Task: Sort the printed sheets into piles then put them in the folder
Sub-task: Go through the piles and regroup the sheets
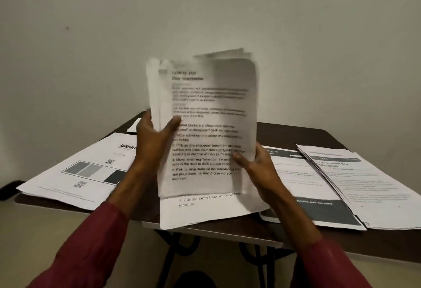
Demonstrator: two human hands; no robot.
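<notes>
stack of sheets [205,116]: upright, long axis vertical, directly above middle pile [211,212] on table [319,135]. left grip [157,135] clasps its left edge; right grip [255,164] clasps lower right edge, nearer the pile.

Held stack [205,114] above centre pile [211,212], piles left [75,173] and right [364,185] on table [296,132]

Plain maroon long sleeves [91,242], cuffs at mid-forearm, above bare left hand [155,138] and bare right hand [258,166]
</notes>
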